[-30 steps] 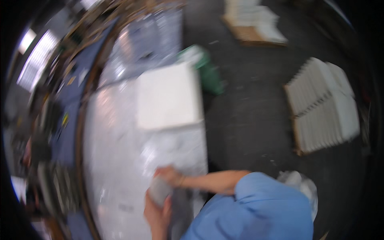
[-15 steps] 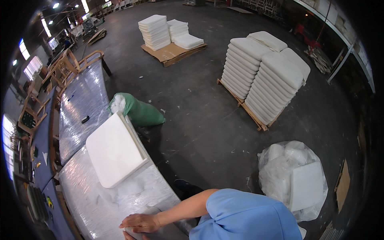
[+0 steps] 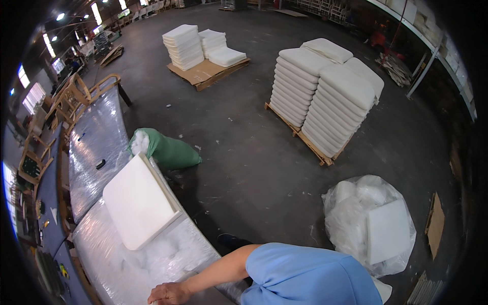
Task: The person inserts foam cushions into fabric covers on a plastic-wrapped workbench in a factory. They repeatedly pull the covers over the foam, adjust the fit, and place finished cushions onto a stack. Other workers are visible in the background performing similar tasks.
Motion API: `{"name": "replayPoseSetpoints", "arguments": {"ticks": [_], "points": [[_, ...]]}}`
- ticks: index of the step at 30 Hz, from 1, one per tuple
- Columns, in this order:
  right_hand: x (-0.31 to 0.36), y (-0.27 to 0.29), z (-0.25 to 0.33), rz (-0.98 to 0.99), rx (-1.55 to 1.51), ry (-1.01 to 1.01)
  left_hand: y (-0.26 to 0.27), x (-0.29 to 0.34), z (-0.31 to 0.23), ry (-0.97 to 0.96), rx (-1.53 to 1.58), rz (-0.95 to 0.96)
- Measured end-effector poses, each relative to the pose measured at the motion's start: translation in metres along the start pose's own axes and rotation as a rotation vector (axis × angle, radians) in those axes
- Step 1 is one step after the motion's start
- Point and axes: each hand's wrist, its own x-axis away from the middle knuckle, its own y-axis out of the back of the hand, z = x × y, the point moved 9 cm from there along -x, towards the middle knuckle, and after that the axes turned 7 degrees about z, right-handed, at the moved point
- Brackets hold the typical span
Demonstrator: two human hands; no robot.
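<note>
My right hand [image 3: 169,294] is at the lower edge, over the near end of the plastic-covered table [image 3: 96,244]. Its fingers are curled and closed; what they grip is cut off by the frame. Grey fabric [image 3: 211,296] lies under my forearm. Loose white fibre stuffing [image 3: 170,251] is spread on the table beyond the hand. Farther along lies a white foam cushion pad [image 3: 140,201] with rounded corners, seemingly layered. My left hand is out of view.
A green sack [image 3: 173,151] of white stuffing stands against the table's right side. Stacked white cushions [image 3: 338,96] and foam pads [image 3: 184,48] sit on the floor. At right lies a clear plastic bag [image 3: 345,229]. Wooden chair frames [image 3: 76,101] stand at far left.
My right hand has moved down toward the frame's lower edge, and its fingers have gone from stretched to curled. The whole view has shifted slightly.
</note>
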Motion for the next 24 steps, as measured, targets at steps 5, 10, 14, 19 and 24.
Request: {"name": "replayPoseSetpoints", "arguments": {"ticks": [5,10,14,19,24], "points": [[0.01,0.001,0.007,-0.011,0.041,-0.028,-0.003,0.006,0.005,-0.018,0.122,-0.018],[0.005,-0.001,-0.013,-0.021,0.004,0.043,-0.006,0.001,0.016,-0.02,0.136,-0.03],[-0.004,-0.009,-0.023,-0.047,-0.016,0.141,-0.014,-0.008,0.041,-0.036,0.186,-0.065],[-0.011,-0.007,-0.017,0.075,-0.088,0.111,-0.028,-0.009,0.063,0.099,0.433,-0.044],[-0.015,-0.003,-0.004,0.181,-0.162,0.159,-0.02,-0.003,0.049,0.159,0.527,-0.089]]}}
